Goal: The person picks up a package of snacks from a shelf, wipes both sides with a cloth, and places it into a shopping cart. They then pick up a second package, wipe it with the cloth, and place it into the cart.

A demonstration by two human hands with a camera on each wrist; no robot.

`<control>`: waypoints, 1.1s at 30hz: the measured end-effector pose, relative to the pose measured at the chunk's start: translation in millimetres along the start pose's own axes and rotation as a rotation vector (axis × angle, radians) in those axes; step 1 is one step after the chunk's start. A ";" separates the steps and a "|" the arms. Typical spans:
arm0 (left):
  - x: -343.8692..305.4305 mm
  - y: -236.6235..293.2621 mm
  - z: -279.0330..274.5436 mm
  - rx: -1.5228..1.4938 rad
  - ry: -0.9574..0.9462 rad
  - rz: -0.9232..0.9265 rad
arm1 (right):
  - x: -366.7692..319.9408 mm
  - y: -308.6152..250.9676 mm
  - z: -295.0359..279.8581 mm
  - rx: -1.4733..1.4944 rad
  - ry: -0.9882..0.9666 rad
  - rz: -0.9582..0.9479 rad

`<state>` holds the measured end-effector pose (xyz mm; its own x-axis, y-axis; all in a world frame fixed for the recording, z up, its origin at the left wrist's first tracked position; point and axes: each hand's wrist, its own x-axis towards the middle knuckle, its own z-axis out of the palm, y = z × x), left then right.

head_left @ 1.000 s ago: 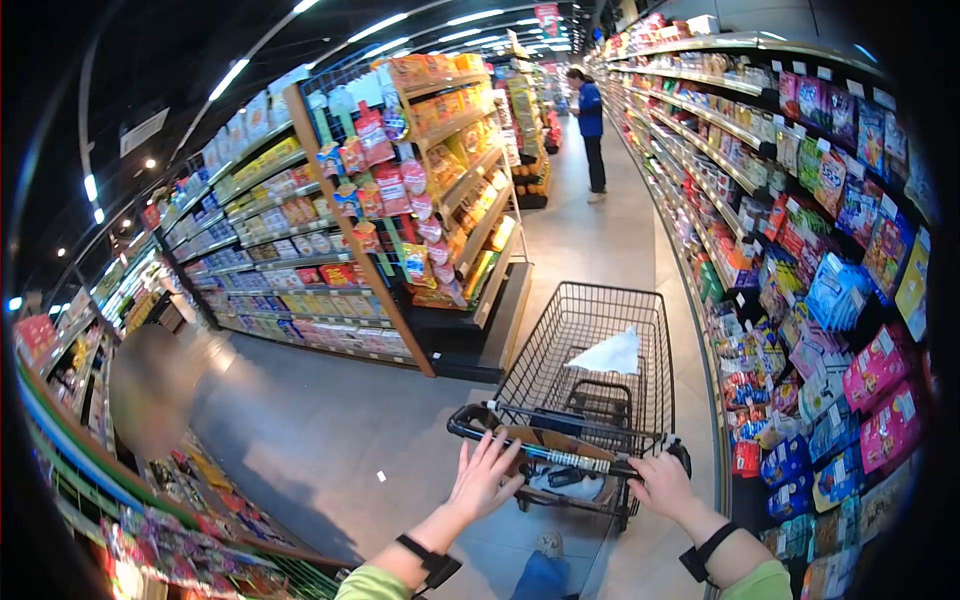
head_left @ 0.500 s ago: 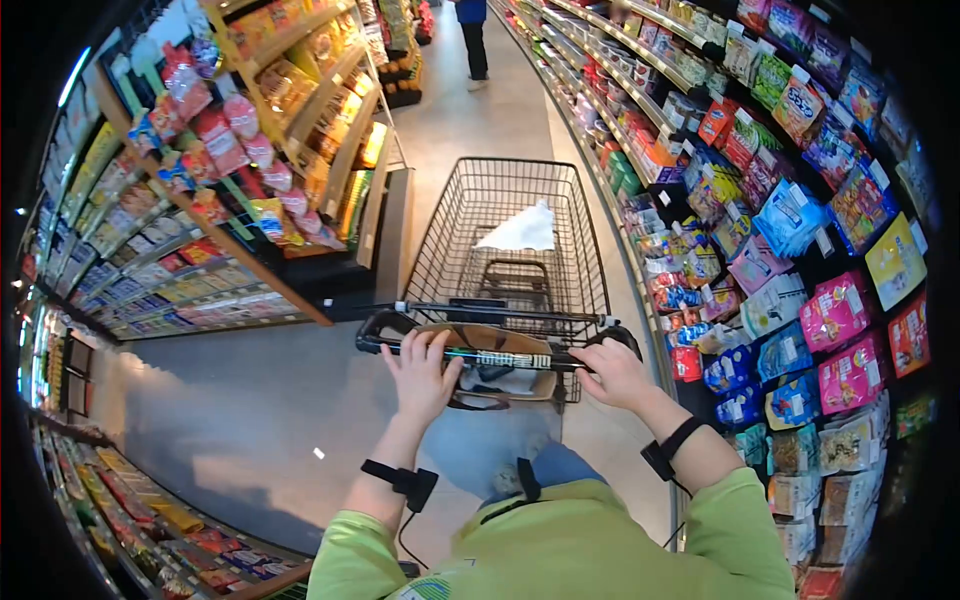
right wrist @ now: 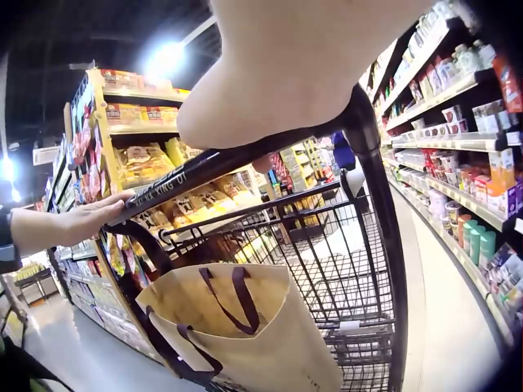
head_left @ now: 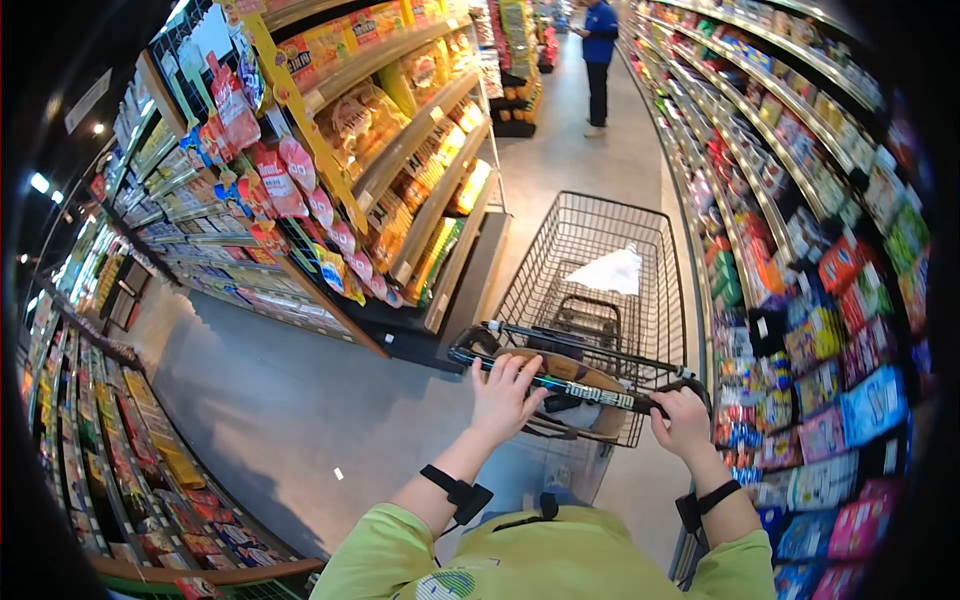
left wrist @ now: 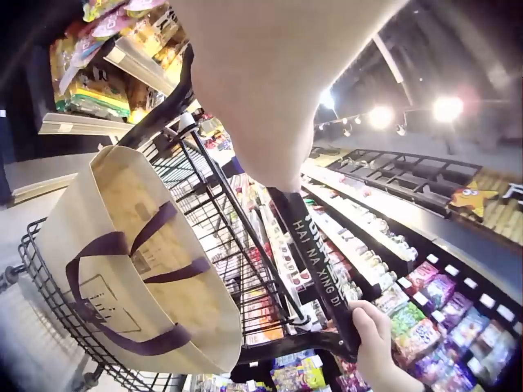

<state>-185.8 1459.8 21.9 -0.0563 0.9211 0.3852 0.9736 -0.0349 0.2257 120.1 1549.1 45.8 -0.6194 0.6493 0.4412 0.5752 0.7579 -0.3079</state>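
Note:
My left hand (head_left: 503, 402) rests on a black shopping cart handle (head_left: 598, 396), its fingers spread and laid over the bar. At the bar's right end my right hand (head_left: 685, 422) grips it, fingers curled over the top. Pale lettering runs along the handle between the hands. Beyond the bar is the cart's black wire basket (head_left: 683, 320), with a white sheet (head_left: 608, 272) lying inside. A cream bag (right wrist: 278, 347) with dark purple straps hangs below the handle on my side, its top gaping. In the left wrist view, the bag (left wrist: 69, 245) shows a printed mark.
Snack shelves (head_left: 410, 160) end at a corner ahead on the left. A long shelf of packets (head_left: 830, 300) runs close along the cart's right side. Farther up the aisle a person in blue (head_left: 598, 60) stands. Low shelves (head_left: 150, 440) curve around at left.
The head view has tilted down, swung right, then partly back left. The cart has moved forward, nearer the left shelf corner. Both hands have stayed on the handle.

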 end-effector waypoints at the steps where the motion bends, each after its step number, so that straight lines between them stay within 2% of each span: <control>1: 20.5 -4.0 6.2 0.005 -0.005 -0.003 | 18.7 17.0 3.4 0.007 0.010 -0.029; 6: 109.6 -21.5 34.2 0.016 -0.005 -0.035 | 96.9 80.7 23.0 -0.008 0.006 -0.002; 10: 176.6 -47.0 67.4 0.041 0.008 -0.076 | 162.7 125.7 53.3 -0.098 0.012 -0.055; 15: 256.1 -83.1 97.3 0.004 0.041 -0.087 | 262.2 128.2 94.9 -0.085 0.085 -0.074; 17: 285.5 -97.5 103.3 -0.002 0.014 -0.080 | 296.1 144.7 117.2 -0.055 0.019 0.009; 19: 312.7 -110.7 113.1 -0.005 -0.003 -0.080 | 324.2 160.0 131.3 -0.097 0.047 0.036; 21: 343.1 -127.9 120.3 -0.003 -0.003 -0.053 | 352.2 181.2 144.9 -0.133 -0.043 0.085; 22: 357.2 -134.9 125.6 -0.018 0.013 -0.049 | 364.9 191.9 148.5 -0.115 0.051 -0.005; 26: 407.0 -137.1 133.2 -0.062 0.001 -0.085 | 408.6 227.8 152.2 -0.105 0.014 0.027; 31: 460.6 -128.3 157.9 -0.078 -0.105 -0.029 | 453.1 302.0 151.7 -0.115 0.031 -0.070; 33: 480.8 -119.1 163.4 -0.104 -0.084 -0.013 | 472.3 334.0 147.2 -0.090 0.025 -0.104</control>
<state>-292.6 1970.2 34.0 -0.0460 0.9508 0.3064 0.9443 -0.0587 0.3239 -59.0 2118.2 27.2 -0.6651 0.5653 0.4879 0.5550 0.8114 -0.1835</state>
